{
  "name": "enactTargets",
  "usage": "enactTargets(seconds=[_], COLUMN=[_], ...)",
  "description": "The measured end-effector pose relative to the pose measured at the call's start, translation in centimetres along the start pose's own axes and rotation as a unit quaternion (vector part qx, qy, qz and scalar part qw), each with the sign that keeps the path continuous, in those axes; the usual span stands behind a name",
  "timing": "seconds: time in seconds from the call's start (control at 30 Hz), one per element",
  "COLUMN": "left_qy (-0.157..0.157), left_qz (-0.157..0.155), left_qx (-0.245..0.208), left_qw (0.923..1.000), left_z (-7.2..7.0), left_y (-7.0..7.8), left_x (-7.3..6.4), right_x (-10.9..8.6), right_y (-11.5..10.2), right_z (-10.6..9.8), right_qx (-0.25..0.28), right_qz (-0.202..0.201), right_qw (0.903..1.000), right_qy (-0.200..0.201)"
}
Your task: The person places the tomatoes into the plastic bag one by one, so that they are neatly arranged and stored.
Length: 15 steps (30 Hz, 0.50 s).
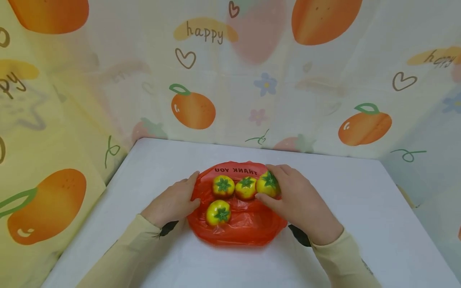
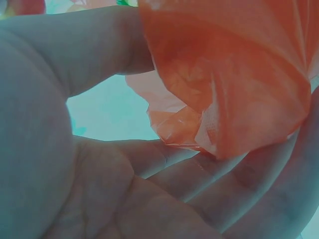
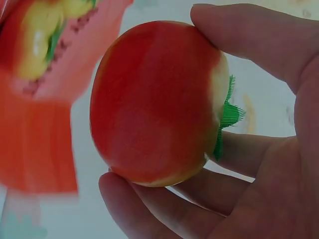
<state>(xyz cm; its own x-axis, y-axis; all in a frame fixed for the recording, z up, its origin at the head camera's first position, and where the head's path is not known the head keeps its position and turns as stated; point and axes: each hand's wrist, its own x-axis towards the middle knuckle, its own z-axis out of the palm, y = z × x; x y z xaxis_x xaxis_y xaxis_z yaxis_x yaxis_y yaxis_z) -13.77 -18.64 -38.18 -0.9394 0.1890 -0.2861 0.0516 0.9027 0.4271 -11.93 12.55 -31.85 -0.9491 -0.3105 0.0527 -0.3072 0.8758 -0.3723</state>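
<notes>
A red plastic bag (image 1: 245,234) with THANK YOU print lies spread on the table, its lettering reversed in the head view. My left hand (image 1: 176,202) holds its left edge; in the left wrist view the red film (image 2: 234,79) passes between thumb and curled fingers. On the bag sit three artificial tomatoes, red below and yellow on top with green leaves: one at back left (image 1: 223,186), one at back middle (image 1: 246,188), one in front (image 1: 218,213). My right hand (image 1: 300,200) grips another artificial tomato (image 3: 157,104) between thumb and fingers at the bag's right side.
The white table (image 1: 360,208) extends around the bag on all sides. A fruit-patterned curtain (image 1: 230,80) hangs behind the table's far edge, with similar cloth (image 1: 47,140) along the left. Dark wrist straps (image 1: 300,235) show under the sleeves.
</notes>
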Motion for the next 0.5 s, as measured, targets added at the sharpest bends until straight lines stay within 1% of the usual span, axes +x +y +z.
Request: enactTargets(seconds=[0.1, 0.23, 0.33, 0.5], left_qy=[0.002, 0.001, -0.001, 0.001], left_qz=[0.002, -0.002, -0.004, -0.003], left_qx=[0.002, 0.002, 0.001, 0.002], left_qw=[1.0000, 1.0000, 1.0000, 1.0000], left_z=[0.0, 0.0, 0.1, 0.1], left_y=[0.0, 0.0, 0.0, 0.0], left_x=[0.0, 0.0, 0.1, 0.1], right_x=[0.2, 0.4, 0.5, 0.6], right_y=[-1.0, -1.8, -2.2, -2.5], right_z=[1.0, 2.5, 3.7, 5.6], right_qx=[0.002, 0.007, 0.010, 0.014], right_qz=[-0.023, -0.054, -0.052, -0.029], right_qw=[0.9997, 0.9985, 0.9981, 0.9960], right_qy=[-0.003, -0.009, -0.033, -0.083])
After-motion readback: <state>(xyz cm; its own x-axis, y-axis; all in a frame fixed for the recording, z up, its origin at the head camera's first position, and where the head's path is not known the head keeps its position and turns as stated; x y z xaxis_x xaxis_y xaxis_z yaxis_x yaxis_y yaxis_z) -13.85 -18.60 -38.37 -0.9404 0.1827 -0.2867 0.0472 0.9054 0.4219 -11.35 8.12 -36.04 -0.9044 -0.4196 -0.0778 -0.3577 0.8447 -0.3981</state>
